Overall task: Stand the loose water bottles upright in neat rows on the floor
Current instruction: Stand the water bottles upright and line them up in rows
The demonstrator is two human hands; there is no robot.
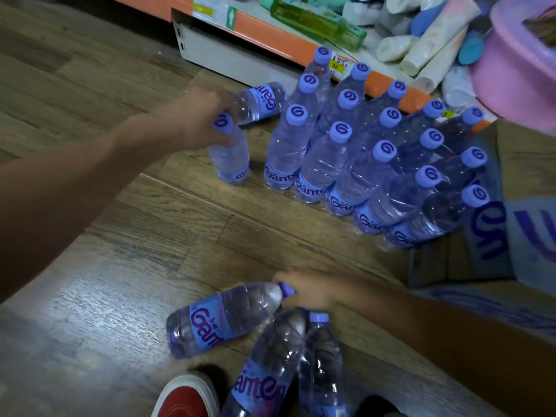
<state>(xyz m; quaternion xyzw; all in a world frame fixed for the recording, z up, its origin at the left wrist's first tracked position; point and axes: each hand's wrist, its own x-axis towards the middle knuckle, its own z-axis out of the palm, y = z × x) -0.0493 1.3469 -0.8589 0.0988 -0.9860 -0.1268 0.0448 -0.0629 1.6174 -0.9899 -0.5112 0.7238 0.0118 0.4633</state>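
Upright block of water bottles (376, 152) standing in diagonal rows on the wood-pattern floor (90, 326), directly in front of the orange shelf edge (270, 34); this block serves as the landmark. Just left of the block, a single bottle (230, 155) stands upright, apart from the front row, with the left hand (192, 118) curled over its cap and neck. Behind that hand, left of the block's rear corner, another bottle (261, 100) lies on its side. Well in front of the block, three loose bottles (240, 332) lie fanned on the floor, necks converging; the right hand (313, 290) grips the cap end of the leftmost, fingers closed round it. A red shoe (186, 398) sits nearest the viewer, beside these three. Right of the block lies a printed cardboard carton (496, 236).
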